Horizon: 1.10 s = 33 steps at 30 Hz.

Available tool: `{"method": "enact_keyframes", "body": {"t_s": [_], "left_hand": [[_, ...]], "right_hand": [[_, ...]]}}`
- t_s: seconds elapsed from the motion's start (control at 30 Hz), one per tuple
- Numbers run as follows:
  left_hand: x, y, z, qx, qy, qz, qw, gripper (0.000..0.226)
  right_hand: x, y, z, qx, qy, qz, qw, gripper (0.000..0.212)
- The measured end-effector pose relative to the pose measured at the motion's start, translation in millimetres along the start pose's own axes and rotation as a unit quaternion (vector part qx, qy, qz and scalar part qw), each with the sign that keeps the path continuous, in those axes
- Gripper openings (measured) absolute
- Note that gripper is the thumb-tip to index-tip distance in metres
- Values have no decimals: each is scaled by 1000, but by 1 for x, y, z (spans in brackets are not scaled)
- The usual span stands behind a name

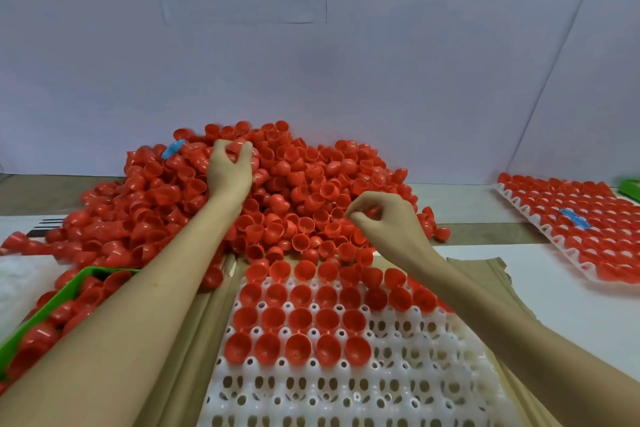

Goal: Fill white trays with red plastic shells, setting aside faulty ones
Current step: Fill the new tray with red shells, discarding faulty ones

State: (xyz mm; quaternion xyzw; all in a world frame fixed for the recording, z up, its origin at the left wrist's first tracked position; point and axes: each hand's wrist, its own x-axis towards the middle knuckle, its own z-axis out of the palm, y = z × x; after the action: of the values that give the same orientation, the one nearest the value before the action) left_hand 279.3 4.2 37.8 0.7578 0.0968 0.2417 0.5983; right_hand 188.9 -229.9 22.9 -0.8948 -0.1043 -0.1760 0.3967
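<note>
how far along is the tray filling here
Done: the far-right tray looks full, and the near tray has its far rows filled. In hand: the left hand grips a shell atop the pile; the right hand pinches another. Left: the near rows stand empty, and a big pile waits. The green bin holds some shells.

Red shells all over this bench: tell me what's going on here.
A person is sorting. The left hand grabs shells from the pile of red shells, while the right hand pinches one at its near edge. The white tray in front has its far rows filled. A green bin on the left holds more; a full tray sits right.
</note>
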Motion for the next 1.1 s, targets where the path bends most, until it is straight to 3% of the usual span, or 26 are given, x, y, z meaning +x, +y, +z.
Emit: {"method": "enact_keyframes", "body": {"t_s": [0.07, 0.13, 0.27, 0.33, 0.43, 0.57, 0.7, 0.9, 1.1], "left_hand": [[-12, 20, -8, -171, -27, -115, 978, 23], [-32, 36, -22, -249, -87, -138, 955, 29], [-88, 46, -51, -172, -198, -11, 965, 37], [-115, 46, -62, -168, -260, -2, 951, 40], [-147, 42, -77, -141, -313, 29, 939, 36], [-172, 37, -91, -127, -393, 67, 908, 28], [-185, 28, -91, -119, -404, 67, 904, 25], [-190, 16, -93, -144, -393, 66, 906, 53], [-200, 15, -87, -178, -385, 37, 905, 36]], "right_hand": [[-1, -6, -3, 34, 6, 13, 999, 24], [-5, -15, -6, 88, 8, 26, 996, 25], [-26, -37, -8, 181, -18, 20, 983, 19], [-42, -47, -8, 212, -60, -2, 975, 15], [-65, -58, -12, 272, -120, -33, 954, 31], [-90, -66, -18, 298, -137, -58, 943, 33], [-102, -62, -21, 292, -139, -45, 945, 21], [-103, -50, -26, 325, -160, -20, 932, 20], [-104, -41, -30, 370, -218, 4, 903, 26]]}}
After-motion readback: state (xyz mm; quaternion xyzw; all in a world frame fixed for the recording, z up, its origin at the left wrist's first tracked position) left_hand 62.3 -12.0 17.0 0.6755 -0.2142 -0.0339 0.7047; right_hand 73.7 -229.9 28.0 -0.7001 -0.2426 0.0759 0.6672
